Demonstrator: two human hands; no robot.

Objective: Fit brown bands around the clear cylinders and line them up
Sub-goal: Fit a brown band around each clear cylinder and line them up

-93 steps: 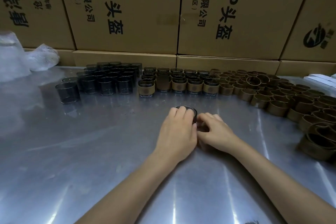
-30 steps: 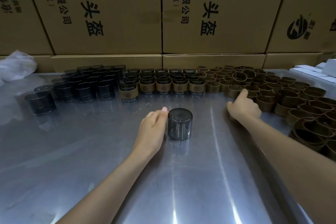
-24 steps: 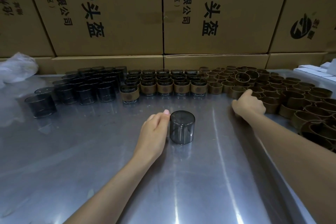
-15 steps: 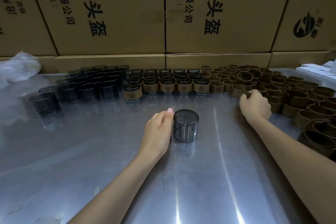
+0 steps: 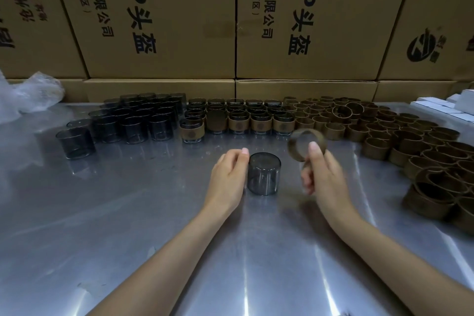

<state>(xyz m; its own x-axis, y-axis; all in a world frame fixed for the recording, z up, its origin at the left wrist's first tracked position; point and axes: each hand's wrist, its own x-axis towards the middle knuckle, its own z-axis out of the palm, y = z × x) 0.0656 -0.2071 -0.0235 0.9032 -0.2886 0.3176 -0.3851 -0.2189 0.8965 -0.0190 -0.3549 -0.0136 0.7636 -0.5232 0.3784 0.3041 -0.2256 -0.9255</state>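
One smoky clear cylinder (image 5: 264,174) stands upside down in the middle of the metal table (image 5: 128,226). My left hand (image 5: 227,177) touches its left side with relaxed fingers. My right hand (image 5: 323,174) pinches a brown band (image 5: 298,140) and holds it in the air just right of the cylinder. Bare cylinders (image 5: 133,120) are grouped at the back left. Banded cylinders (image 5: 238,120) stand in rows at the back centre. Loose brown bands (image 5: 384,131) spread over the back right.
Large cardboard boxes (image 5: 159,18) form a wall behind the table. Crumpled clear plastic (image 5: 28,95) lies at the far left. White flat boxes (image 5: 446,108) sit at the far right edge.
My right hand took a brown band from the pile at the right and brought it left, up beside the cylinder. My left hand stayed against the cylinder.
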